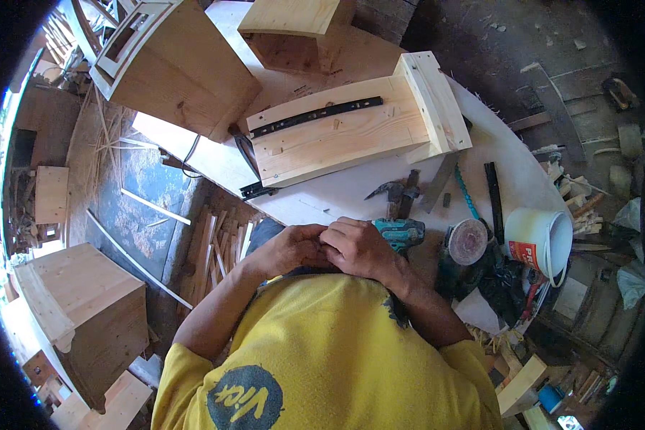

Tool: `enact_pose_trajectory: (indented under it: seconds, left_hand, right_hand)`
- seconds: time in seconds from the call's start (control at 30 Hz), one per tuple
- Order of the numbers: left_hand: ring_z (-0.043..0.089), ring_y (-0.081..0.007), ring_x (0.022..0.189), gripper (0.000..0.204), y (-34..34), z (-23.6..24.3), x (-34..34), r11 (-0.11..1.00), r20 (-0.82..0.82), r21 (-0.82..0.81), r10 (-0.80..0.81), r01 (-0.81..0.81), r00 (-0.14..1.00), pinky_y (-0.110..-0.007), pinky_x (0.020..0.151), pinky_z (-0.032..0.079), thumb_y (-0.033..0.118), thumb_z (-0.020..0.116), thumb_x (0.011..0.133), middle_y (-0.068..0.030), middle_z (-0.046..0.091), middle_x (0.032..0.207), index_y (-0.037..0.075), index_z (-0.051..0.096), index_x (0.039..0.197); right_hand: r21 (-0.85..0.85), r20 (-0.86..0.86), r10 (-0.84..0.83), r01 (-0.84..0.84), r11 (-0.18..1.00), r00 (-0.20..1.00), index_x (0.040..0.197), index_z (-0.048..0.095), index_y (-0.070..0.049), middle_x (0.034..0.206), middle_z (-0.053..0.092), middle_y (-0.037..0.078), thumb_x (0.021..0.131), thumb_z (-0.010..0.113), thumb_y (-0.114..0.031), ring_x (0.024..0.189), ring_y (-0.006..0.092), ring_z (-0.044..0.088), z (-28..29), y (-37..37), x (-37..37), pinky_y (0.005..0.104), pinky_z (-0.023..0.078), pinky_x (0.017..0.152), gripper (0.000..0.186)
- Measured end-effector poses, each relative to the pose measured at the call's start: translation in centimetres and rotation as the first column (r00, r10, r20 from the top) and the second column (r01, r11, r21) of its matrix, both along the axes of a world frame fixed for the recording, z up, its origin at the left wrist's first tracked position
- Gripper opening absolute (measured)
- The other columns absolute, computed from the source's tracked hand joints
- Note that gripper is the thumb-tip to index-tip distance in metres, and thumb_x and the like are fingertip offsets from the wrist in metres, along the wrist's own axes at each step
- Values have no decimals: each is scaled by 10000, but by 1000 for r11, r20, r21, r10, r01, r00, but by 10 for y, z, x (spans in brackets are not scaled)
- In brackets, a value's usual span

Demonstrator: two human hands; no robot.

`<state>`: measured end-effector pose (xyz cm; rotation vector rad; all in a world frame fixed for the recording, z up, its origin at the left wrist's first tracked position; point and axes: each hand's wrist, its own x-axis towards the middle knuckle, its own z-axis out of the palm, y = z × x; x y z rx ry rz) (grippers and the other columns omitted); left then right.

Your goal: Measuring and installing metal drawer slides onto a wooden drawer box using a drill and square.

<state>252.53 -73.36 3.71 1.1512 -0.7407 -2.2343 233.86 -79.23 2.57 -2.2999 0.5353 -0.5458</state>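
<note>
My left hand (297, 251) and my right hand (358, 247) meet in front of my waist, at the table's near edge. Both have curled fingers pressed together; whatever lies between them is hidden. Beyond them a pale wooden drawer (351, 140) rests on the white tabletop (315, 203), a black metal drawer slide (315, 117) along its upward side. Another black slide end (256, 190) pokes out under its near left corner. Close by my right hand is a teal power drill (400, 233), partly covered by that hand. A claw hammer (388, 192) lies just past the drill.
Right of the hammer are a flat blade (441, 185), a black strip (493, 201), a round-disc tool (469, 241) and a white bucket (537, 240). Wooden cabinets stand far left (183, 72) and near left (86, 308). An open wooden box (287, 32) sits behind the drawer.
</note>
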Motion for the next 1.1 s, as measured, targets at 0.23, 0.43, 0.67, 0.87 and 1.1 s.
enact_pose_trajectory:
  seconds: [0.23, 0.43, 0.67, 0.87, 1.1]
  left_hand:
    - [601, -212, 1057, 389, 10, -6, -2, 965, -126, 143, 236, -218, 964, -331, 927, 491, 88, 475, 937, -145, 595, 1120, -38, 404, 1298]
    - [610, -225, 1038, 349, 10, -6, -4, 938, -220, 195, 327, -287, 919, -345, 906, 502, 106, 459, 950, -151, 590, 1108, -14, 403, 1273]
    - [618, -233, 1023, 318, 10, 1, -6, 942, -128, 121, 326, -312, 937, -361, 890, 506, 113, 427, 970, -154, 600, 1104, 8, 411, 1269]
    - [620, -225, 1015, 362, 11, -7, -7, 929, -152, 132, 362, -345, 920, -351, 905, 494, 110, 392, 975, -138, 590, 1114, 23, 365, 1326]
    - [604, -225, 1029, 383, 14, -10, -17, 902, -201, 119, 432, -415, 879, -354, 928, 485, 103, 387, 983, -147, 578, 1120, 4, 350, 1351]
  right_hand:
    - [-110, -2, -11, 11, 994, 1000, 825, 564, -49, 786, 598, 101, 734, 630, -68, 730, 277, 610, 1, 3, -1, 392, 512, 654, 115]
    - [-106, 48, -17, 22, 994, 999, 817, 561, -47, 739, 586, 93, 730, 641, -55, 687, 275, 604, 0, 1, 0, 392, 511, 607, 118]
    - [-23, 136, -150, 154, 988, 979, 776, 538, -44, 692, 565, 106, 717, 649, -25, 646, 297, 588, -2, -1, 2, 398, 487, 573, 127]
    - [10, 136, -140, 140, 990, 981, 787, 544, -39, 721, 567, 112, 693, 644, 6, 675, 304, 588, -3, 1, 5, 396, 479, 588, 144]
    - [51, 112, -112, 106, 993, 987, 807, 551, -39, 737, 570, 115, 701, 660, -5, 696, 306, 585, -6, 2, 5, 401, 478, 606, 156]
